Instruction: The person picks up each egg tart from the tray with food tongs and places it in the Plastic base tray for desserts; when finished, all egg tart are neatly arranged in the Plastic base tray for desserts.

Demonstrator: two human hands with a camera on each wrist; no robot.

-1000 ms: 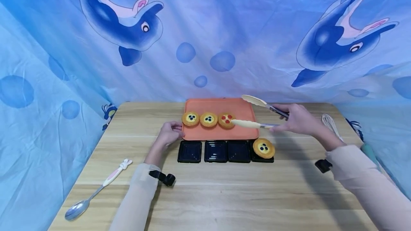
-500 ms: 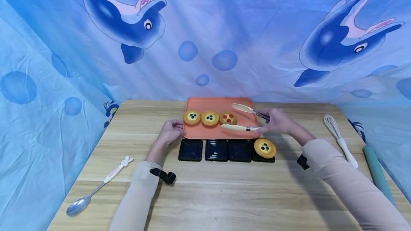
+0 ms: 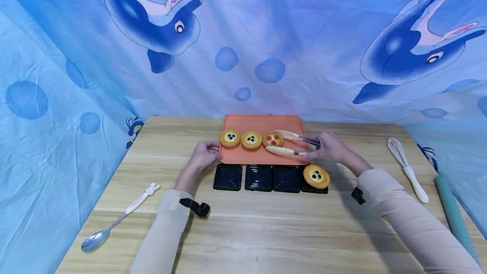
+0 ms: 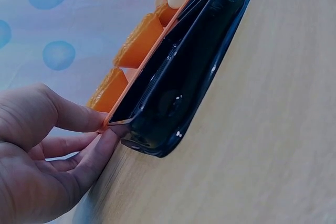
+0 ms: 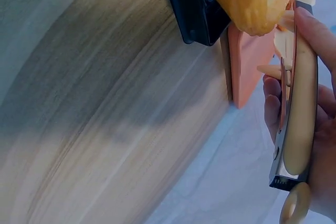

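My left hand (image 3: 205, 154) pinches the left edge of the orange tray (image 3: 262, 122) between thumb and fingers, as the left wrist view also shows. My right hand (image 3: 330, 147) grips a pair of tongs (image 5: 302, 103) with cream tips. Those tips stand apart on either side of the tart with red toppings (image 3: 272, 139); whether they touch it I cannot tell. Two tarts with dark blue toppings, the left tart (image 3: 230, 138) and the middle tart (image 3: 251, 140), lie beside it on the tray. Another blue-topped tart (image 3: 316, 176) sits on the rightmost black box (image 3: 321, 190).
Several black boxes (image 3: 228, 177) line the tray's front edge. A spoon with a rabbit handle (image 3: 131, 206) lies at the left. A whisk (image 3: 409, 172) and a green rod-like thing (image 3: 454, 212) lie at the right. A blue dolphin curtain (image 3: 243, 33) hangs behind the table.
My right hand has moved left and slightly down with the tongs, whose tips have come closer together around the red-topped tart. My left hand stays at the tray's edge.
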